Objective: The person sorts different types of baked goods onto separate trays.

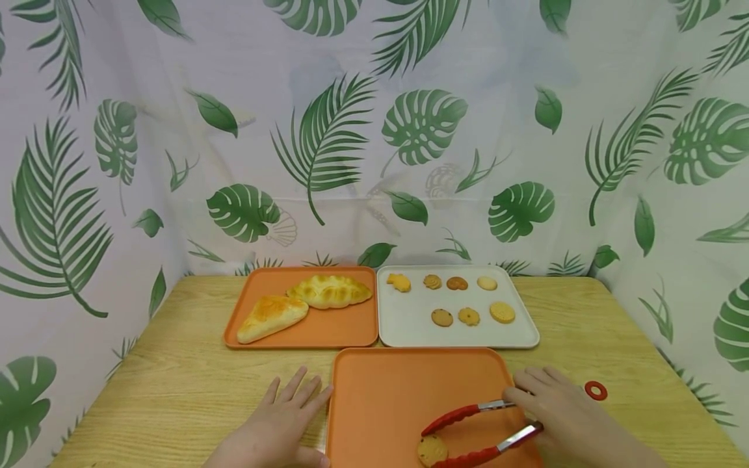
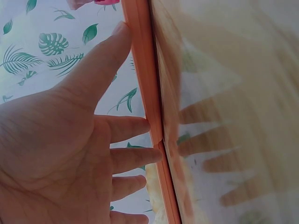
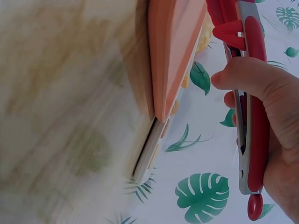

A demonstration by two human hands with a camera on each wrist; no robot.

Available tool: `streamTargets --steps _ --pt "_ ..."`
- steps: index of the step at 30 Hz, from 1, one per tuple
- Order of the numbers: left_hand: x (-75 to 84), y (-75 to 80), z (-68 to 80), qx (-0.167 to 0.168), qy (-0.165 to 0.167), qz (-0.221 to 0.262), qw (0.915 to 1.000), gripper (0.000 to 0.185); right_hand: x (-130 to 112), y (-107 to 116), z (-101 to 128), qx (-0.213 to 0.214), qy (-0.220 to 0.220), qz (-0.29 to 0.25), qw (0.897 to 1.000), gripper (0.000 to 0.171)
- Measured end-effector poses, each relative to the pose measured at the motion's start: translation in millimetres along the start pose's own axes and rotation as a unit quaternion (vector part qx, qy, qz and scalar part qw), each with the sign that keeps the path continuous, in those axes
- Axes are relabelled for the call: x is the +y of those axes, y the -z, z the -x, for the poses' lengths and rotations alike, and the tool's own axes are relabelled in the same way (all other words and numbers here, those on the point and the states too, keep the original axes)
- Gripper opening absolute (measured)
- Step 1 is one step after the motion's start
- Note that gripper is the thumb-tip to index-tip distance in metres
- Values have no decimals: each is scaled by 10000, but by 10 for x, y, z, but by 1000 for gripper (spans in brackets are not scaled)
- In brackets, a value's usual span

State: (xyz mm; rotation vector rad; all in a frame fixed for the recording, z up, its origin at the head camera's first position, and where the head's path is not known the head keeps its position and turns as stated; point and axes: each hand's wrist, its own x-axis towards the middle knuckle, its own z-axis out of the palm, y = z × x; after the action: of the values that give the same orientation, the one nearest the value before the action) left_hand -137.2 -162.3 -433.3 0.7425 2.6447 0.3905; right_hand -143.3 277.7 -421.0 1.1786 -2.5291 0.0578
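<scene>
bottom of the frame first: my right hand (image 1: 564, 416) is wrapped round the red tongs (image 1: 480, 432), and their tips sit either side of a round cookie (image 1: 432, 450) at the lower edge of the near orange tray (image 1: 404, 383). can't tell if the tips actually touch it. my left hand (image 1: 281, 422) lies flat on the table (image 1: 175, 383), fingers straight and spread, tips against the tray's left rim, i'd guess to keep it from sliding. a small red ring (image 1: 595, 390) lies on the wood right of centre. further back, mid-frame, a white tray (image 1: 404, 325) holds seven cookies, and to its left another orange tray (image 1: 345, 331) holds two bread loaves (image 1: 304, 302).
</scene>
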Motion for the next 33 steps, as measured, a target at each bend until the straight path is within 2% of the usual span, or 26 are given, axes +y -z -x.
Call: streamTargets --steps 9,16,26,33 --pt "3 -7 8 96 -80 -86 9999 100 196 12 -113 172 -120 308 9993 53" --pt "-10 -7 -12 14 -35 -43 10000 99 350 73 -258 181 -319 488 9981 53" --pt "-10 4 -15 24 -41 -49 10000 100 536 79 -493 357 -349 477 9976 51" --pt "-10 1 -4 38 -46 -27 10000 100 673 -25 -664 483 -312 478 9972 45"
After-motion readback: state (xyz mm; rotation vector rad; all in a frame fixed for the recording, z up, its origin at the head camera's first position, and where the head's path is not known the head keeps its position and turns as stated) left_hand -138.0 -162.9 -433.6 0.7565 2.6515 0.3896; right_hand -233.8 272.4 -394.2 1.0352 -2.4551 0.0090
